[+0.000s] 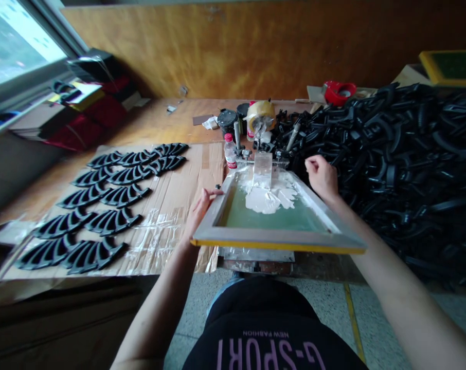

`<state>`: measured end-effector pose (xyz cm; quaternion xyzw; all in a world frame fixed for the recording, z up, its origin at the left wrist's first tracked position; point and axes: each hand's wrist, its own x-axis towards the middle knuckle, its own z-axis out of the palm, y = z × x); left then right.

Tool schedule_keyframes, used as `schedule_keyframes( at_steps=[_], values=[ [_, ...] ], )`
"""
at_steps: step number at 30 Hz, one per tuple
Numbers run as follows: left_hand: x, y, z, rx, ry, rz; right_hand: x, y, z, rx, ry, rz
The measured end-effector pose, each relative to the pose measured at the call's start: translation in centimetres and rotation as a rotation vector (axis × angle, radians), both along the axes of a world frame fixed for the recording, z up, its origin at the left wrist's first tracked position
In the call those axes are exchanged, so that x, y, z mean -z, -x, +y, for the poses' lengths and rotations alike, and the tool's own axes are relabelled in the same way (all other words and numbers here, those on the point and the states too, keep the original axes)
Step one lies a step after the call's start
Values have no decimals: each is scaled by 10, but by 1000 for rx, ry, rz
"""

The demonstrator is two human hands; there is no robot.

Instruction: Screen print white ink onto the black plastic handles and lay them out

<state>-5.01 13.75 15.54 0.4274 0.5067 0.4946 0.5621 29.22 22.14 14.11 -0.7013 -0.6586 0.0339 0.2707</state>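
A screen-printing frame [279, 241] with a green mesh sits in front of me, its near edge raised above the base plate [256, 255]. White paste [266, 200] lies on the far part of the mesh, below a clear squeegee-like block [262, 169]. My left hand [200, 209] is closed on the left side of the frame; part of its fingers is hidden. Off the frame's right side, my right hand [322, 177] is curled beside a large heap of black curved plastic parts [402, 180]. Whatever its fingers may hold is hidden.
Rows of black ribbed parts [113, 200] lie on cardboard [171, 205] at left. Behind the frame stand a red-capped bottle [230, 153], dark tubs [227, 121] and a tape roll [261, 114]. A red tape dispenser [339, 93] is near the wooden back board [233, 51].
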Motion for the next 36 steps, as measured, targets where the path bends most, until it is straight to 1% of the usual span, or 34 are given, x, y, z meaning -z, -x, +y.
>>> schedule_keyframes(
  at_steps=[1, 2, 4, 5, 6, 7, 8, 9, 10, 11, 12, 14, 15, 17, 19, 22, 23, 25, 26, 27, 28, 29, 31, 33, 34, 35, 36],
  values=[
    [-10, -4, 11, -28, -59, -64, 11, -8, -7, 6, 78, 16],
    [-19, -9, 22, -47, -103, -121, 23, -11, -17, -24, 162, 24],
    [-31, -19, 40, -56, -144, -185, 52, -1, -39, -177, 285, 6],
    [-33, -24, 45, -70, -144, -199, 66, 9, -51, -262, 313, -22],
    [-32, -29, 45, -101, -138, -218, 77, 22, -61, -333, 332, -64],
    [-27, -35, 40, -143, -126, -242, 85, 35, -71, -387, 356, -118],
    [-18, -42, 31, -173, -87, -264, 91, 47, -78, -414, 380, -173],
    [-7, -49, 18, -164, -1, -279, 93, 58, -85, -408, 402, -217],
    [8, -56, 2, -116, 121, -289, 93, 67, -91, -379, 422, -235],
    [23, -64, -16, -5, 299, -283, 92, 75, -96, -348, 442, -235],
    [37, -71, -33, 133, 490, -277, 89, 82, -101, -328, 456, -223],
    [62, -83, -61, 214, 668, -333, 84, 92, -110, -336, 467, -190],
    [70, -88, -70, 206, 703, -364, 82, 96, -114, -353, 470, -175],
    [80, -93, -77, 149, 712, -393, 79, 100, -121, -377, 481, -131],
    [84, -95, -77, 117, 709, -361, 78, 101, -124, -373, 499, -38],
    [86, -97, -74, 98, 656, -303, 72, 106, -126, -355, 519, 172],
    [87, -98, -74, 92, 643, -277, 70, 107, -125, -369, 519, 242],
    [87, -97, -74, 83, 623, -204, 67, 103, -122, -442, 511, 349],
    [88, -93, -73, 71, 603, -156, 67, 94, -119, -477, 490, 365],
    [89, -87, -71, 59, 569, -101, 69, 80, -116, -485, 460, 342],
    [90, -77, -67, 43, 522, -39, 72, 60, -112, -453, 426, 276],
    [93, -63, -62, 20, 464, 36, 77, 33, -109, -389, 393, 175],
    [102, -23, -50, -58, 354, 253, 93, -31, -103, -148, 385, -140],
    [116, 25, -39, -140, 319, 597, 115, -97, -102, 15, 477, -411],
    [124, 48, -34, -176, 333, 775, 127, -125, -102, 61, 504, -490],
    [133, 70, -31, -203, 364, 928, 138, -147, -104, 77, 508, -541],
    [141, 87, -28, -221, 403, 1042, 148, -162, -107, 84, 494, -568]
  ],
)
